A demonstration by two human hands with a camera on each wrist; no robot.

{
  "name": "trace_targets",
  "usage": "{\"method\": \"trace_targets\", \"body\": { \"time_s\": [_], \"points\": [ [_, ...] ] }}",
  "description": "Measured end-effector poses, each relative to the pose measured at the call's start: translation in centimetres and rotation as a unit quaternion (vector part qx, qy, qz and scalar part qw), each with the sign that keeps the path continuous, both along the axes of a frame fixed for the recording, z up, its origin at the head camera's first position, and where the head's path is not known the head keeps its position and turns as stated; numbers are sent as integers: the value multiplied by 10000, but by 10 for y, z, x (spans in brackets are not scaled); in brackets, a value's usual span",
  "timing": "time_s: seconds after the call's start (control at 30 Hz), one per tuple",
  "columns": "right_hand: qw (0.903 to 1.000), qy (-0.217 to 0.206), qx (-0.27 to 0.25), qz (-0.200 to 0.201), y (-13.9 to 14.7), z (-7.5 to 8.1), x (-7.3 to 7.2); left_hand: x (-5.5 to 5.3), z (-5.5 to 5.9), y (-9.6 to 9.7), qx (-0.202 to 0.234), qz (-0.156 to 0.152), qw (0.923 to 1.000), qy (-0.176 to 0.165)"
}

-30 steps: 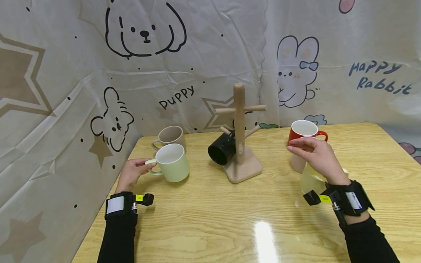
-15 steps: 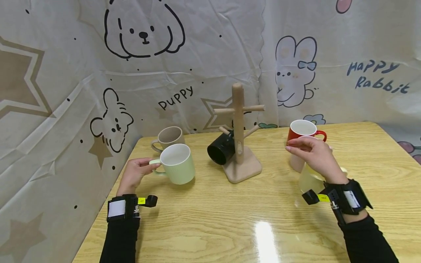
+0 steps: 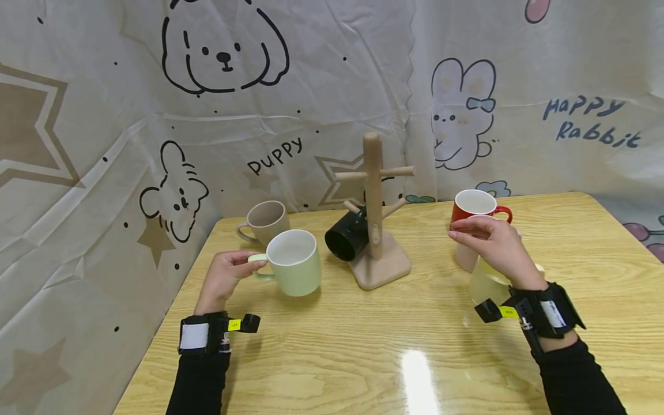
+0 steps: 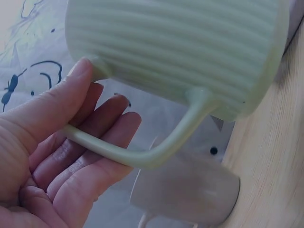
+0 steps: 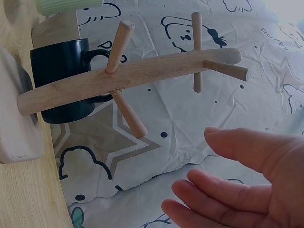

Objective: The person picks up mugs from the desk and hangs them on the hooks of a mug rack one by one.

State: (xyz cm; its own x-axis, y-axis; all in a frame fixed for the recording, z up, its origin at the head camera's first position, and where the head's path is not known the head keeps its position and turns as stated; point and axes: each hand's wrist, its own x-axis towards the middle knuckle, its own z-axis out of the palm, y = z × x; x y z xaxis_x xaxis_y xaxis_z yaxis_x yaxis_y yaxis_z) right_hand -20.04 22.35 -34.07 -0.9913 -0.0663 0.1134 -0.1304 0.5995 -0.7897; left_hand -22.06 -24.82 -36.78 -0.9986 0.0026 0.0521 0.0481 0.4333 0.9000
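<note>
My left hand (image 3: 223, 280) pinches the handle of a pale green ribbed mug (image 3: 297, 271) between thumb and fingers. In the left wrist view the mug (image 4: 180, 47) is raised off the tabletop, its handle lying across the fingers. A wooden mug tree (image 3: 373, 196) stands at mid-table to its right, and a black mug (image 3: 343, 237) hangs tilted on a low peg. My right hand (image 3: 495, 249) hovers over the mugs on the right, holding nothing; in the right wrist view its fingers (image 5: 223, 190) are loosely extended, apart from the thumb.
A taupe mug (image 3: 267, 222) stands behind the green one. At the right are a red mug (image 3: 459, 212), a pale pinkish mug (image 3: 465, 257) and a pale yellow mug (image 3: 482, 282), partly hidden by the right hand. A printed cloth (image 3: 311, 69) hangs behind the wooden table (image 3: 332, 351).
My left hand has carried the green mug to the right and slightly toward me, closer to the mug tree. The right hand has kept its place over the mugs.
</note>
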Motion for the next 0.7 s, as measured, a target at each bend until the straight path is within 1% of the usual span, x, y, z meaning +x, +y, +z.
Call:
{"method": "trace_targets", "body": {
  "time_s": [0.13,0.3,0.5,0.7],
  "points": [
    [10000,16,30,-7,0,0,0,4,1,8,18,-36,10000,-24],
    [10000,-30,20,10,0,0,0,11,8,20,-103,-165,9998,30],
    [10000,-47,17,50,-1,0,-1,19,16,40,59,-473,9988,57],
    [9999,-41,64,148,-1,-1,-1,28,20,61,317,-755,9966,-81]
  ]
}}
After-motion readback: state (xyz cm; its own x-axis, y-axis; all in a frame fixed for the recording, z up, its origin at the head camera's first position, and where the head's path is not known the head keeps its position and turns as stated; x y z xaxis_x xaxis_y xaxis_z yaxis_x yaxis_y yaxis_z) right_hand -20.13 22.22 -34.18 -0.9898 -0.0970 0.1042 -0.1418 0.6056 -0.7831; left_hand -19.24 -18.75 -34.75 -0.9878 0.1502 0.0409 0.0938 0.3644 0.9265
